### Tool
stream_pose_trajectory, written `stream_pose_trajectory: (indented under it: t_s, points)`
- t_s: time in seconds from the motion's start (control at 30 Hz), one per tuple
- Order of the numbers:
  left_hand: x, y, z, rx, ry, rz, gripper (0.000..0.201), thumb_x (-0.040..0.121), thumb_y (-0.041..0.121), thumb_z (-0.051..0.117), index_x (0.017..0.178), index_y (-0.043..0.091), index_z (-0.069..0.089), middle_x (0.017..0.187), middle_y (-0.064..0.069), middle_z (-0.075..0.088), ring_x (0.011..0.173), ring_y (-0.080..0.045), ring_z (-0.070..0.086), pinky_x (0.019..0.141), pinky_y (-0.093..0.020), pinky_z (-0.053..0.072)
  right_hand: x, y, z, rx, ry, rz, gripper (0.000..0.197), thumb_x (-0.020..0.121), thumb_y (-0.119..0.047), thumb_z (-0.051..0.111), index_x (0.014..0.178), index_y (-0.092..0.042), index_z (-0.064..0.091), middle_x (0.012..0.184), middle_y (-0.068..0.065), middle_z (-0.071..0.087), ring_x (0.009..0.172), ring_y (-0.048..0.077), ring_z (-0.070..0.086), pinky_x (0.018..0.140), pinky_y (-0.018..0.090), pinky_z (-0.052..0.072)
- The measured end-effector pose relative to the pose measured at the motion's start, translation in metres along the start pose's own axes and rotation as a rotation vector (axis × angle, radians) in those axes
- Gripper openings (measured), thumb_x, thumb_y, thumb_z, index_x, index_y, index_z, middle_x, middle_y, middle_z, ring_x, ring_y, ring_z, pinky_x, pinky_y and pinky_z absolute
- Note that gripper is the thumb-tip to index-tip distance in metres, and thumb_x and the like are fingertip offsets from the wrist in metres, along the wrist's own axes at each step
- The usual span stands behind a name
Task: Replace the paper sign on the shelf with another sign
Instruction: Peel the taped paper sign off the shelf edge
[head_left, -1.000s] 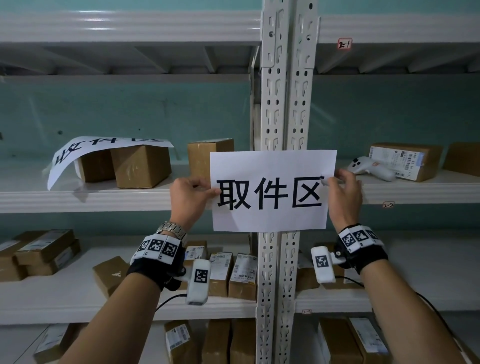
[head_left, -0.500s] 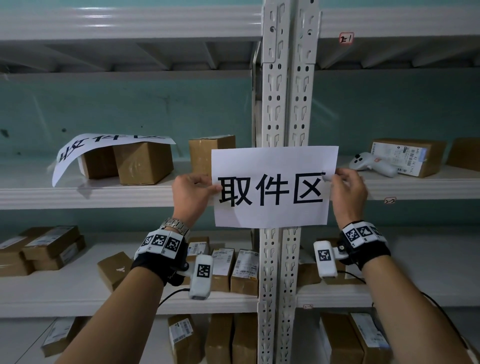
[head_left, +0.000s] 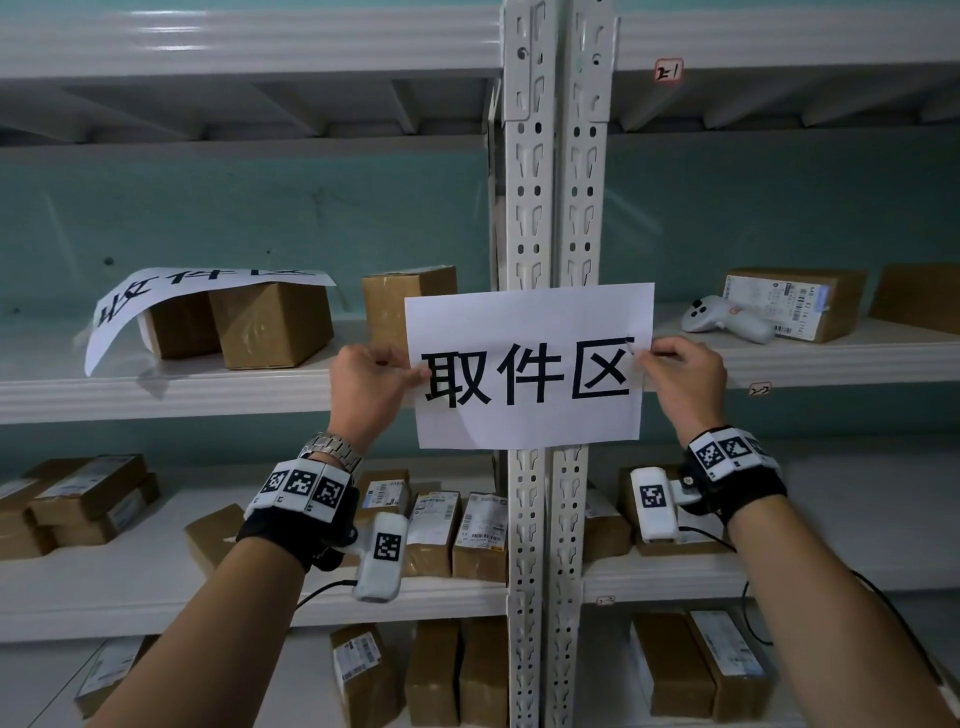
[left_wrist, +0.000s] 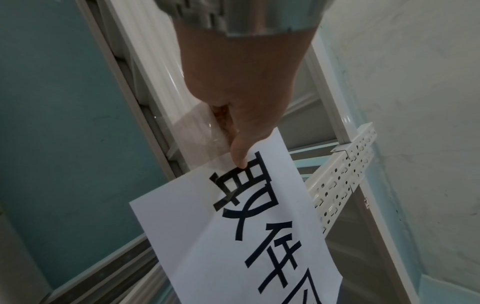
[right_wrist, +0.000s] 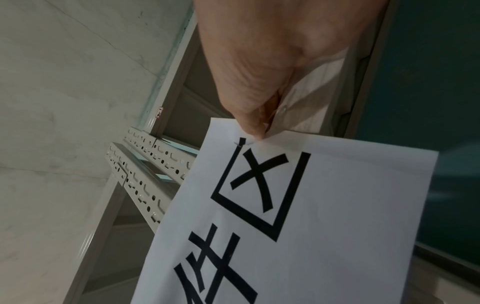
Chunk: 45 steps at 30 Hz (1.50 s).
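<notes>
A white paper sign with three large black characters is held flat in front of the two white perforated shelf uprights. My left hand pinches its left edge at mid height, thumb on the front. My right hand pinches the right edge, and a strip of clear tape shows at its fingertips. The same sign fills the lower part of both wrist views. Another printed paper sign lies draped over cardboard boxes on the left middle shelf.
Cardboard boxes stand on the left middle shelf, with one more just behind the held sign. A white handheld controller and a labelled box lie on the right shelf. Several parcels crowd the lower shelves.
The sign and both hands have shifted slightly upward against the uprights. Both pinches are unchanged.
</notes>
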<state>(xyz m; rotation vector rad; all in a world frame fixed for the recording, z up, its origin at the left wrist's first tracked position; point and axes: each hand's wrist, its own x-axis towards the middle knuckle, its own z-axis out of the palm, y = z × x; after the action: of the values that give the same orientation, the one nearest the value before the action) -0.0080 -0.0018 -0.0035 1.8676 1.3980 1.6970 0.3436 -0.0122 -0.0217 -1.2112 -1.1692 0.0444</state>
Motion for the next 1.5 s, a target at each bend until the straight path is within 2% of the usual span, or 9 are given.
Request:
stream_pose_trajectory:
  t_s: [0.13, 0.33, 0.53, 0.63, 0.83, 0.97, 1.07, 1.2, 1.5]
  points:
    - [0.001, -0.004, -0.008, 0.052, 0.02, 0.089, 0.021, 0.074, 0.018, 0.092, 0.087, 0.01, 0.078, 0.079, 0.004, 0.073, 0.065, -0.003, 0.064, 0.062, -0.017, 0.053, 0.0, -0.005, -0.003, -0.006, -0.015, 0.021, 0.013, 0.088, -0.022, 0.076, 0.095, -0.011, 0.078, 0.088, -0.002, 0.073, 0.093, 0.022, 0.069, 0.102, 0.051, 0.052]
    - [0.003, -0.012, -0.016, 0.171, 0.015, 0.133, 0.023, 0.074, 0.018, 0.092, 0.094, 0.01, 0.083, 0.091, -0.003, 0.078, 0.076, -0.012, 0.068, 0.072, -0.024, 0.056, -0.001, -0.005, -0.001, -0.014, -0.017, 0.048, 0.011, 0.084, -0.015, 0.075, 0.093, -0.011, 0.079, 0.093, 0.004, 0.077, 0.095, 0.024, 0.071, 0.096, 0.048, 0.055]
    - [-0.001, -0.014, -0.009, 0.085, 0.1, 0.149, 0.013, 0.076, 0.011, 0.091, 0.085, 0.007, 0.083, 0.088, 0.001, 0.076, 0.076, 0.006, 0.065, 0.066, 0.0, 0.047, -0.001, -0.003, -0.004, -0.018, -0.037, 0.047, 0.009, 0.084, -0.018, 0.076, 0.093, -0.014, 0.078, 0.092, 0.001, 0.076, 0.095, 0.023, 0.07, 0.101, 0.05, 0.054]
    - [-0.002, -0.015, -0.007, 0.134, 0.145, 0.171, 0.013, 0.075, 0.017, 0.092, 0.082, 0.01, 0.083, 0.085, 0.004, 0.077, 0.071, 0.003, 0.064, 0.065, -0.01, 0.049, 0.001, -0.002, -0.005, -0.009, -0.042, 0.056, 0.012, 0.082, -0.016, 0.076, 0.093, -0.013, 0.078, 0.093, 0.002, 0.077, 0.095, 0.022, 0.071, 0.099, 0.048, 0.055]
    - [0.003, -0.039, -0.016, 0.239, 0.14, 0.207, 0.016, 0.075, 0.034, 0.09, 0.08, 0.021, 0.081, 0.087, 0.004, 0.079, 0.086, -0.025, 0.07, 0.075, -0.047, 0.06, 0.001, 0.0, -0.003, -0.028, -0.04, 0.041, 0.014, 0.081, -0.013, 0.076, 0.095, -0.011, 0.078, 0.096, 0.005, 0.077, 0.097, 0.025, 0.07, 0.095, 0.049, 0.056]
    - [0.004, -0.045, -0.021, 0.208, 0.11, 0.212, 0.013, 0.075, 0.029, 0.09, 0.081, 0.025, 0.079, 0.093, 0.006, 0.078, 0.093, -0.027, 0.07, 0.082, -0.051, 0.06, 0.0, 0.0, -0.003, -0.038, -0.027, 0.02, 0.014, 0.081, -0.014, 0.076, 0.095, -0.012, 0.078, 0.095, 0.006, 0.077, 0.097, 0.026, 0.07, 0.1, 0.051, 0.053]
    - [-0.002, -0.043, -0.02, 0.226, 0.123, 0.271, 0.012, 0.076, 0.022, 0.09, 0.08, 0.018, 0.079, 0.095, 0.003, 0.078, 0.096, -0.027, 0.068, 0.087, -0.042, 0.055, -0.001, -0.001, -0.003, -0.027, -0.032, 0.028, 0.014, 0.082, -0.015, 0.076, 0.095, -0.013, 0.078, 0.095, 0.003, 0.077, 0.096, 0.024, 0.07, 0.103, 0.051, 0.052]
    - [-0.014, -0.041, -0.018, 0.296, 0.196, 0.422, 0.011, 0.076, 0.013, 0.091, 0.079, 0.012, 0.08, 0.093, -0.001, 0.079, 0.097, -0.026, 0.063, 0.082, -0.034, 0.044, -0.002, -0.001, -0.004, -0.02, -0.034, 0.019, 0.015, 0.083, -0.014, 0.077, 0.097, -0.012, 0.078, 0.095, 0.001, 0.075, 0.098, 0.023, 0.069, 0.102, 0.05, 0.052]
    - [-0.025, -0.05, -0.013, 0.296, 0.209, 0.475, 0.007, 0.086, 0.016, 0.084, 0.084, 0.011, 0.08, 0.083, -0.002, 0.079, 0.07, -0.02, 0.071, 0.061, -0.039, 0.059, -0.001, 0.002, -0.005, -0.014, -0.043, 0.037, 0.014, 0.081, -0.017, 0.078, 0.094, -0.015, 0.077, 0.098, 0.004, 0.076, 0.101, 0.025, 0.069, 0.101, 0.05, 0.053]
